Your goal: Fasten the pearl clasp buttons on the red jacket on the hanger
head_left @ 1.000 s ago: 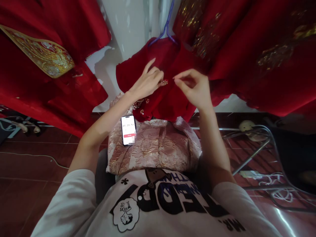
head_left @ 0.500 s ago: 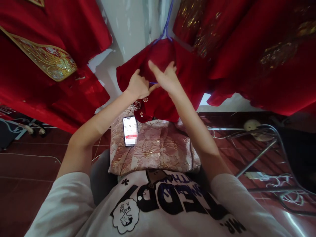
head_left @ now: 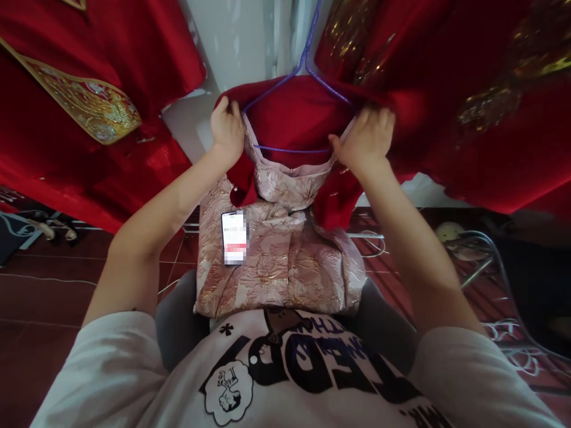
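A pink brocade dress [head_left: 289, 183] with gold thread hangs from a purple wire hanger [head_left: 307, 56], its skirt spread over my lap. Around its shoulders lies a red garment [head_left: 294, 119], drawn apart at the front so the dress bodice shows between its two sides. My left hand [head_left: 226, 132] has its fingers curled over the red cloth at the left shoulder. At the opposite shoulder my right hand [head_left: 366, 139] grips the same red cloth, fingers over the top and thumb toward the dress strap.
A lit phone [head_left: 234, 238] rests on the skirt. Red embroidered garments [head_left: 111, 113] hang to the left, more red clothes [head_left: 464, 119] to the right. A metal-framed chair [head_left: 495, 255] and white cables [head_left: 521, 356] are at the right on the tiled floor.
My hands have moved apart, from close together at the middle to either shoulder. The red garment has been opened at the front, uncovering the pink bodice and more of the hanger.
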The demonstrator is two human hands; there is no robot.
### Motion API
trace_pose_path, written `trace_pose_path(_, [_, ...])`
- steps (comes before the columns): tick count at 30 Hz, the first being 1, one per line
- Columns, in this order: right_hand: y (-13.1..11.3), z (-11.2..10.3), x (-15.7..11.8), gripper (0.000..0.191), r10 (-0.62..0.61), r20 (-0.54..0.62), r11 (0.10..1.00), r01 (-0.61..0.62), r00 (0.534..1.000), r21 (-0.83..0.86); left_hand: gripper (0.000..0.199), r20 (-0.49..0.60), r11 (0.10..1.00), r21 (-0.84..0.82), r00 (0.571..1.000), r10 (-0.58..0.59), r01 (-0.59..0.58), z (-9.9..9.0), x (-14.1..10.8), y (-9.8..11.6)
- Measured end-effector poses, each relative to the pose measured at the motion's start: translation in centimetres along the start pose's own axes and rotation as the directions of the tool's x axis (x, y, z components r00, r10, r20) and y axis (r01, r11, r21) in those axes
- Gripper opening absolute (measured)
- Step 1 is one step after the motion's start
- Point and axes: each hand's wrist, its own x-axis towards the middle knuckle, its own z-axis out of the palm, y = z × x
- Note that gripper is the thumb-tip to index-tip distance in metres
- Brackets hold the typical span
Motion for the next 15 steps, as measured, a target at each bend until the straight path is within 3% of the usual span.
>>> trace_pose_path(4, [-1.5,-2.0,0.5,0.092,0.024,0.117,0.968,0.006,0.993,-0.250,0.063,0.067,0.979,0.199,0.997,0.030,-0.043,-0.4,-0.6,0.0])
trace_pose_path(8, [-2.3,-3.5,0.9,0.100,0.052,0.154,0.921,0.012,0.987,-0.389,0.075,0.106,0.956,0.290,0.994,0.019,-0.049,-0.6,-1.0,0.1])
trace_pose_path(10, [-2.4,-4.1,1.5,0.095,0.111,0.170,0.918,-0.036,0.979,-0.394,0.066,0.139,0.954,0.287,0.989,0.052,-0.090,-1.0,-1.3,0.6])
trace_pose_path(12, [-2.5,-4.7,2.2,0.075,0.164,0.185,0.946,-0.101,0.969,-0.309,0.052,0.189,0.945,0.272,0.973,0.132,-0.181,-1.7,-1.8,1.2])
trace_pose_path(14, [-2.8,-5.4,2.9,0.055,0.190,0.256,0.965,-0.133,0.948,-0.225,0.035,0.283,0.906,0.279,0.929,0.238,-0.317,-2.6,-2.5,1.8])
trace_pose_path(15, [-3.0,-5.8,3.2,0.057,0.199,0.324,0.964,-0.126,0.925,-0.233,0.027,0.341,0.873,0.297,0.897,0.280,-0.386,-3.0,-2.8,2.0])
